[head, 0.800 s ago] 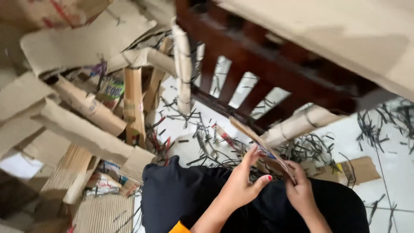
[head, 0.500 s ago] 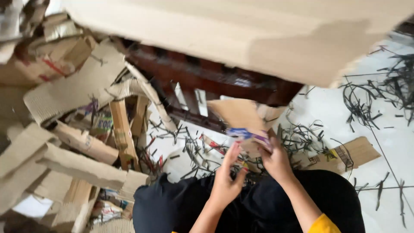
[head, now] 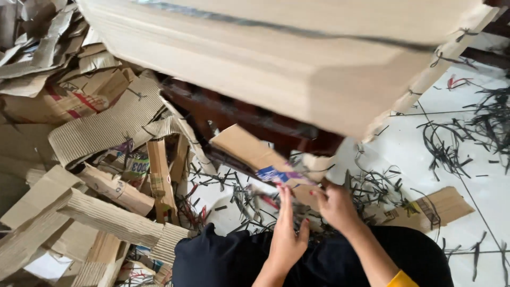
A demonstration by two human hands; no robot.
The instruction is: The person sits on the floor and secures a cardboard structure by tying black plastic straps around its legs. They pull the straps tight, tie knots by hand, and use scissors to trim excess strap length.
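A flat brown cardboard piece with a blue and purple printed patch slants up to the left in front of me. My right hand grips its lower end. My left hand is beside it with fingers straight and together, fingertips touching the piece's lower edge near the printed patch. Both hands sit above my lap in dark clothing. A yellow cuff shows at my right wrist.
A thick stack of cardboard sheets overhangs at the top, on a dark red wooden frame. A heap of cardboard scraps fills the left. Black strap offcuts litter the white tiled floor.
The view has swung so the big stack now fills the top. The cardboard piece has tilted down and leftward in my right hand, and my left hand has come up against its edge.
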